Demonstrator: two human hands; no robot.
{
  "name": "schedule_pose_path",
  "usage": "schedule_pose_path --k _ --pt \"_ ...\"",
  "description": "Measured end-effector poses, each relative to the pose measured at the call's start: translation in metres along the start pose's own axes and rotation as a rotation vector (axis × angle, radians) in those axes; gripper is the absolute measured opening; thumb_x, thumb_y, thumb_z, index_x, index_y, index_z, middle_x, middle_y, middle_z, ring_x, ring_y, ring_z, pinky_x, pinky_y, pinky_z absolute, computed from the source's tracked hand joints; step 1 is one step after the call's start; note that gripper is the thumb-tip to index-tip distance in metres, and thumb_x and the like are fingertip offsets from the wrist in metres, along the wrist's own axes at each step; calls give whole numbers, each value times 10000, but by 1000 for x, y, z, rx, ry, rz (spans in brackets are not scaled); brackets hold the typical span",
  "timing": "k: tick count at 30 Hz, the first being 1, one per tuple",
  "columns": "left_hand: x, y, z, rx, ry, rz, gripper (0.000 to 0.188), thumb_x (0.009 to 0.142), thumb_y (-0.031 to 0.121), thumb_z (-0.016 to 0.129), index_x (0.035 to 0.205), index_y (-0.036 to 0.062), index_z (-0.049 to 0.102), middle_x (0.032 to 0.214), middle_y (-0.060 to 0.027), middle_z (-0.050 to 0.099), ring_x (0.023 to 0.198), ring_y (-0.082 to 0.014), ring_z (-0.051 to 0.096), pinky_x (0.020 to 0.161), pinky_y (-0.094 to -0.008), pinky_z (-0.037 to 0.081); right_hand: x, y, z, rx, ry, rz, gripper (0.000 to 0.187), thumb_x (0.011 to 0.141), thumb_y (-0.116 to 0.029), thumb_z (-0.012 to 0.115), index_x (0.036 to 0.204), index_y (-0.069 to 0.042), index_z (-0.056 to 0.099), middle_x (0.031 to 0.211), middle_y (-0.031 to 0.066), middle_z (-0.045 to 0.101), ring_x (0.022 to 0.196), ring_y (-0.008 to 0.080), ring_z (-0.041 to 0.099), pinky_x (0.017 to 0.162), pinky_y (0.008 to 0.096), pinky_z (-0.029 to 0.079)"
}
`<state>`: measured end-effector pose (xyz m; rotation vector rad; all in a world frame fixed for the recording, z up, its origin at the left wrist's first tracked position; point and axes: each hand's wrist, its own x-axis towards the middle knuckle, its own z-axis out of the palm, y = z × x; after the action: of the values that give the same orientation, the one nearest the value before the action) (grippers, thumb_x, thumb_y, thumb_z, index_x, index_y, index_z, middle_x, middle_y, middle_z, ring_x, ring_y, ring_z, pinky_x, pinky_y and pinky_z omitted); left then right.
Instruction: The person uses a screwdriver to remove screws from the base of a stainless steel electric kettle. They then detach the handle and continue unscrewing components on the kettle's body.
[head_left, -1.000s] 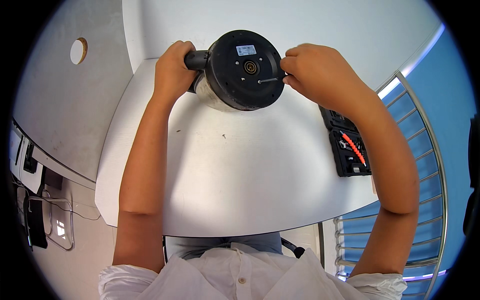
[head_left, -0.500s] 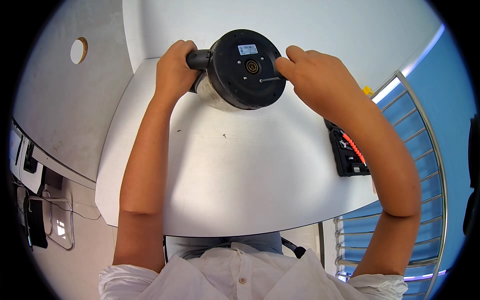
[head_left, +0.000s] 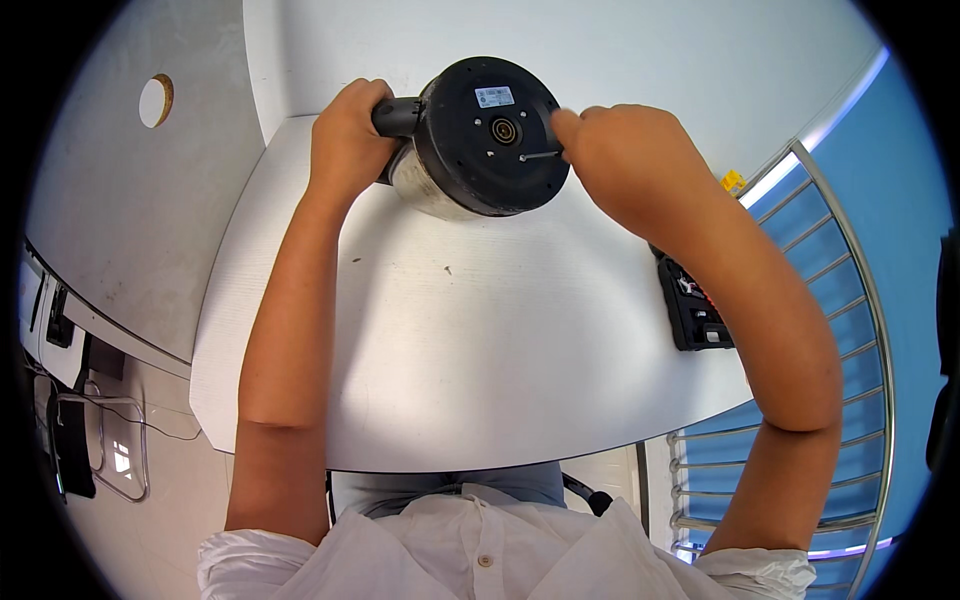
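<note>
A metal electric kettle (head_left: 460, 150) lies tilted above the far part of the table, its round black base turned toward me. My left hand (head_left: 351, 137) is closed around its black handle (head_left: 396, 118). My right hand (head_left: 622, 152) is closed at the base's right edge, gripping a screwdriver whose thin metal shaft (head_left: 543, 155) shows; its handle is hidden in my fingers. The shaft's tip meets a screw spot on the lower right of the base. Other screw spots surround the brass-coloured round connector (head_left: 505, 131), and a pale label (head_left: 494, 96) sits above it.
On the white table (head_left: 480, 360), a black tool case (head_left: 697, 320) lies at the right, partly behind my right forearm. Tiny dark bits (head_left: 448, 269) lie mid-table. A yellow object (head_left: 733, 183) sits at the far right, near a metal railing (head_left: 868, 290). A pale partition stands at left.
My right hand has turned at the wrist, fingers rolling over, and its forearm has shifted slightly, covering more of the tool case. The kettle and my left hand are nearly still.
</note>
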<state>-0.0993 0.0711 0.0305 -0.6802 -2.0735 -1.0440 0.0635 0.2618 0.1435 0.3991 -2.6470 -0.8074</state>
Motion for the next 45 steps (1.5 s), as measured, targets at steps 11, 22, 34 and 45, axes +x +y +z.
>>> schedule_pose_path --k 11,22,34,45 --pt "0 2 0 5 -19 15 169 674 57 689 806 89 587 798 -69 581 770 -293 575 677 -365 455 7 10 -4 -98 22 -93 78 761 10 576 822 -33 598 801 89 590 776 252 587 685 360 508" --pt "-1 3 -1 -12 -1 24 204 660 -32 645 817 48 542 795 -100 568 750 -307 566 672 -346 448 1 7 2 68 202 -88 44 813 -62 622 804 -33 591 788 85 577 780 260 596 683 367 500" --pt "0 3 0 0 -18 48 129 696 52 653 797 79 579 802 -86 575 755 -317 565 663 -379 455 -1 9 -1 164 51 -1 87 767 -25 628 846 -39 594 824 105 615 739 275 631 635 366 517" --pt "-1 2 0 -5 -11 65 121 707 61 661 785 78 570 790 -82 564 741 -312 555 652 -380 450 -3 15 3 52 167 -111 58 808 -79 649 797 -54 598 828 80 597 754 247 621 657 351 502"
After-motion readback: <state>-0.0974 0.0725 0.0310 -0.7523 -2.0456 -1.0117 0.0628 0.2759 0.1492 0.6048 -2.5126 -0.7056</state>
